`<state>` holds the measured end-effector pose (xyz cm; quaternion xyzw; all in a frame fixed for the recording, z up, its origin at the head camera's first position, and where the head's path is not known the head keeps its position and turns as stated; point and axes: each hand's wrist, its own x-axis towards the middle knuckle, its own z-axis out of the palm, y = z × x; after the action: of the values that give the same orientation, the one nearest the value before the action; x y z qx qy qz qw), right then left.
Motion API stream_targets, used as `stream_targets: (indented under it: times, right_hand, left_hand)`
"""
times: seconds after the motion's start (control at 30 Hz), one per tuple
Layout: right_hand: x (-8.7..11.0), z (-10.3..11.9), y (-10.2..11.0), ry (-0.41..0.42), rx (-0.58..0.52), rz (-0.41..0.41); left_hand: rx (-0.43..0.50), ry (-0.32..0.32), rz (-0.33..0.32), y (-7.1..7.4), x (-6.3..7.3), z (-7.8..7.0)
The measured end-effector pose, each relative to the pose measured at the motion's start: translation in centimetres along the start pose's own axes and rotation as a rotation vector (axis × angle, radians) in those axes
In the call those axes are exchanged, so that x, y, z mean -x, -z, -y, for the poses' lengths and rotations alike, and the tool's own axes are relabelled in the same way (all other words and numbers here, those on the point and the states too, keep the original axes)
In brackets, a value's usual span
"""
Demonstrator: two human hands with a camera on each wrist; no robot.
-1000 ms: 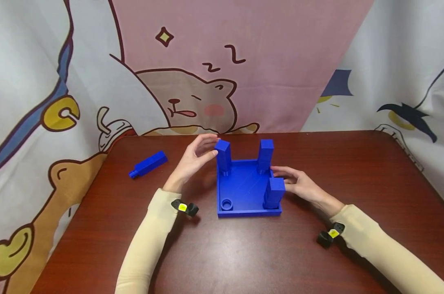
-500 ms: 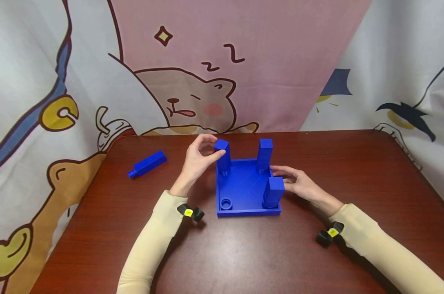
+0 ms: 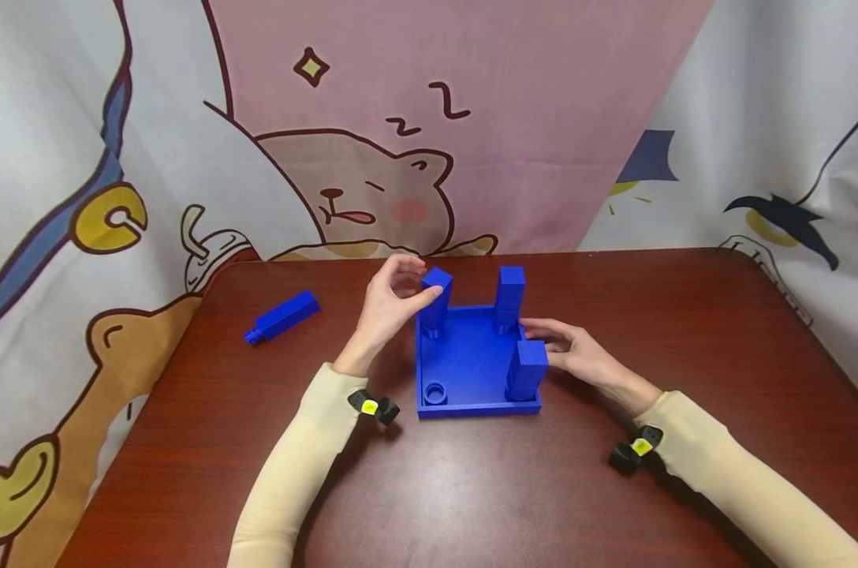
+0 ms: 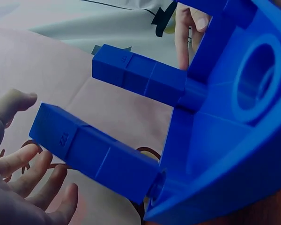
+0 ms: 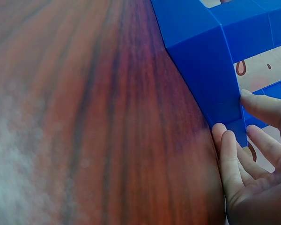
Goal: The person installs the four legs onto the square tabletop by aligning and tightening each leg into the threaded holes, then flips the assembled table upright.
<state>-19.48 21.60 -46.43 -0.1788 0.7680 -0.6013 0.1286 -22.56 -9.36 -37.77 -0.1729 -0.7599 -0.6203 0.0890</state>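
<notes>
A sideways nudge risked tilting the post nearest frame centre, the left hand loosely spread round it, the right hand touching the tray.

Dark red-brown table; behind, pink-and-white cartoon-print cloth; pale glare near front.

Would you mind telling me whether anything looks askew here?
The far-left post at the left hand looks twisted, turned out of line with the tray. A fourth post lies loose on the table, the near-left socket unfilled.
</notes>
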Motion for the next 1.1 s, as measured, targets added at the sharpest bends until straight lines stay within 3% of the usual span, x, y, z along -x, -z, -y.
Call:
stream_targets:
  times: [0.07, 0.33, 0.5, 0.77, 0.9, 1.1]
  right_hand:
    - [0.0, 0.1, 0.0, -0.009, 0.0, -0.001]
    - [0.0, 0.1, -0.1, -0.032, 0.001, 0.002]
    - [0.0, 0.3, 0.0, -0.04, 0.009, 0.0]
    - [0.0, 0.2, 0.1, -0.042, 0.008, 0.001]
    - [0.0, 0.2, 0.1, -0.045, 0.012, 0.001]
    - [0.0, 0.2, 0.1, -0.042, 0.001, -0.001]
  left_hand:
    - [-0.032, -0.017, -0.009, -0.3, -0.4, 0.8]
    - [-0.1, -0.04, -0.01, -0.6, -0.6, 0.7]
    - [0.006, -0.029, 0.067, -0.1, -0.7, 1.2]
    - [0.264, 0.026, 0.17, 0.6, -1.4, 2.6]
    - [0.278, 0.018, 0.196, 0.6, -1.5, 2.8]
    - [0.211, -0.07, 0.223, 1.1, -1.2, 2.8]
